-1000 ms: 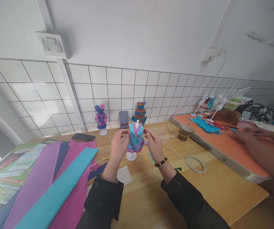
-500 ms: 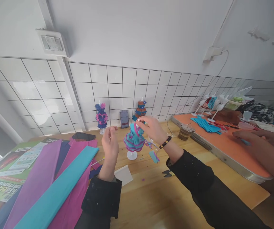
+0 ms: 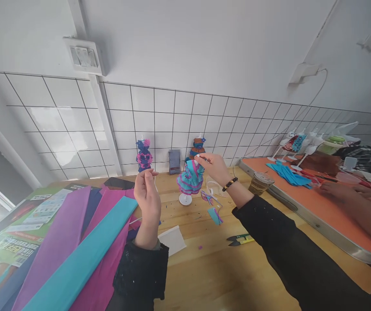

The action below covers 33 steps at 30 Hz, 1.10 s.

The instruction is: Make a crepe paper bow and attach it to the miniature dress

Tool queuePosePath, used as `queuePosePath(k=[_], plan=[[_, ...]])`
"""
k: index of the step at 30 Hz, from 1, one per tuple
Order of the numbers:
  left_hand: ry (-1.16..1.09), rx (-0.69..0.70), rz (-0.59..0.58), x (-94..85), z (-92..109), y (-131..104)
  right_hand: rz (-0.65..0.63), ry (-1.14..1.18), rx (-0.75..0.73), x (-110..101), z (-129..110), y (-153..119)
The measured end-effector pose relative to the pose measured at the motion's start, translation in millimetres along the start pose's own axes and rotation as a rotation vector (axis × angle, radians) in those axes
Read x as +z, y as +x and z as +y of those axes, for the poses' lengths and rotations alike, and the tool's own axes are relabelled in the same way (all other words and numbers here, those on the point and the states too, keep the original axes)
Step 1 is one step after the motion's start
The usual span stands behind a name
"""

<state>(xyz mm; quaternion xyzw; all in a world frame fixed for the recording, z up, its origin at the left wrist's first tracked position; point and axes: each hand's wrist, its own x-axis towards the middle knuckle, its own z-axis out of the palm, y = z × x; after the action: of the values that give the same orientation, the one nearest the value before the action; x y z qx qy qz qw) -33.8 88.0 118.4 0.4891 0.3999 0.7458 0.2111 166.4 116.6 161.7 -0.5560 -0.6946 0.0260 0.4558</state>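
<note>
A small dress form in a ruffled turquoise dress with pink-purple trim [image 3: 190, 178] stands on a round white base on the wooden table. My right hand [image 3: 217, 169], with a beaded bracelet at the wrist, pinches it at the neck. To its left my left hand [image 3: 148, 199] is raised over the table with curled fingers, thumb and forefinger together; anything between them is too small to make out. Right of the base lie a turquoise scrap with a purple edge [image 3: 214, 216] and a tangle of colored strips [image 3: 206, 197]. Yellow-handled thread snips [image 3: 239, 239] lie nearer me.
Lengths of turquoise fabric [image 3: 85, 255], purple and pink cloth cover the left side. White paper [image 3: 172, 239] lies in front. Behind stand a phone [image 3: 174, 162] and two dressed forms. A cup [image 3: 260, 183] sits beside an orange board [image 3: 328, 211], where another person's hands [image 3: 350, 190] work.
The dress form has shifted a little toward the wall with my right hand on its neck. My left hand stays raised and pinched. The whole view has swung slightly left.
</note>
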Motion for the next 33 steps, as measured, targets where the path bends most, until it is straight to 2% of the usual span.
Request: queuePosePath(k=[10, 18, 22, 28, 33], plan=[[-0.011, -0.001, -0.066, 2.3, 3.7, -3.0, 0.004, -0.013, 0.007, 11.0, 20.4, 10.9], [-0.036, -0.048, -0.033, 6.7, -7.2, -1.7, -0.02, 0.073, 0.033, 12.8, 20.7, 14.3], [-0.057, -0.112, -0.083, 6.7, -9.5, -2.5, -0.021, 0.158, 0.063, 9.4, 17.3, 10.4], [0.008, -0.171, -0.12, 5.5, -6.9, -4.1, 0.155, 0.217, 0.149, -9.2, 23.1, -9.4], [0.06, -0.153, -0.166, 7.1, -6.5, -6.3, 0.236, 0.282, 0.255, -28.3, 59.5, -56.1]])
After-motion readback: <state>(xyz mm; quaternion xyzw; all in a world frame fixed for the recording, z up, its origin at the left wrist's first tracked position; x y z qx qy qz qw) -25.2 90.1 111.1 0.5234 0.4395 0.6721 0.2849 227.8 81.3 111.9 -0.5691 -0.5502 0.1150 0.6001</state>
